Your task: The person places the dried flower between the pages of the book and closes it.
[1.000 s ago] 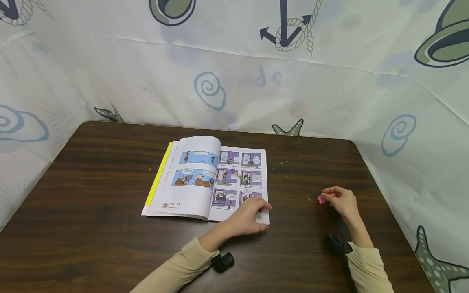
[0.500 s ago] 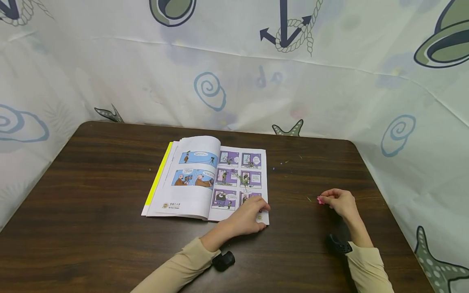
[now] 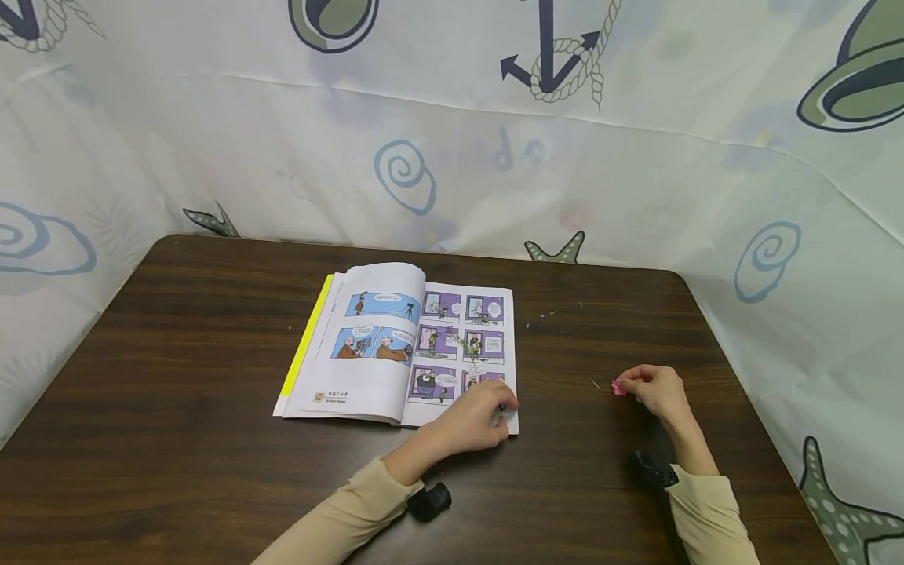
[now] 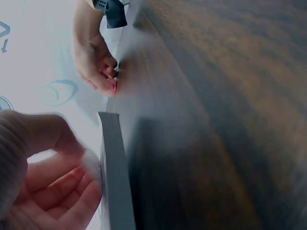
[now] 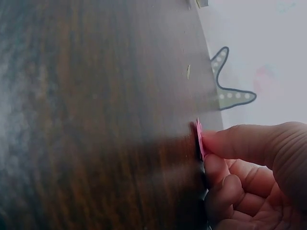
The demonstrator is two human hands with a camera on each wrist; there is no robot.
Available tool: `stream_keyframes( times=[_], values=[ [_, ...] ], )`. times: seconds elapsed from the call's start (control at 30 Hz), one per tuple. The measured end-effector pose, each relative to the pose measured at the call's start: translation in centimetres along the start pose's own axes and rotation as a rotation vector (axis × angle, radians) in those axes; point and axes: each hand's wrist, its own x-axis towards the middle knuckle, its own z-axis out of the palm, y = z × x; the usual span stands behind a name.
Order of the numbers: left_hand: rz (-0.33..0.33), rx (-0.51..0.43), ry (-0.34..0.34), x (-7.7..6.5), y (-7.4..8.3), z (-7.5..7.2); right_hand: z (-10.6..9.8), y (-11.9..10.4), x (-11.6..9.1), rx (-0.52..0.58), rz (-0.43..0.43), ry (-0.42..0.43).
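Observation:
An open comic book (image 3: 353, 377) lies on the dark wooden table, a small flower sprig (image 3: 469, 349) flat on its right page. My left hand (image 3: 466, 420) rests at that page's lower right corner, fingers curled. In the left wrist view the thumb and fingertips touch the page near the book's edge; whether they pinch paper is unclear. To the right, my right hand (image 3: 657, 388) pinches a pink flower (image 3: 617, 387) between thumb and fingers, low over the table. The right wrist view shows the flower (image 5: 199, 139) edge-on at the fingertips.
Thin plant bits (image 3: 595, 384) lie left of the right hand, and tiny scraps (image 3: 542, 315) dot the table beyond. A printed curtain (image 3: 452, 157) hangs behind the table (image 3: 176, 353). Black straps with small devices (image 3: 429, 502) sit on both wrists.
My left thumb has drawn in toward the fingers at the page corner. The right hand has shifted down slightly, still pinching the flower. The book has stayed in place.

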Motion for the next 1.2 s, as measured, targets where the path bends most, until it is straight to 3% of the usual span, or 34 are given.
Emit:
stream_keyframes(
  times=[0.23, 0.43, 0.6, 0.87, 1.2],
  values=[
    [-0.041, -0.052, 0.199, -0.2, 0.1, 0.1, 0.2, 0.1, 0.0, -0.010, 0.001, 0.009],
    [-0.058, -0.136, 0.321, -0.6, 0.5, -1.7, 0.3, 0.1, -0.1, 0.003, -0.002, 0.026],
    [-0.056, -0.178, 0.382, -1.0, 0.4, -3.4, 0.3, -0.1, 0.0, 0.017, 0.000, 0.035],
    [-0.056, -0.158, 0.462, -1.8, 0.1, -5.2, 0.4, -1.1, 0.4, 0.046, -0.007, 0.058],
    [-0.131, -0.134, 0.503, -3.5, -0.6, -7.6, 0.7, -3.2, 0.7, 0.067, -0.020, 0.068]
  ],
)
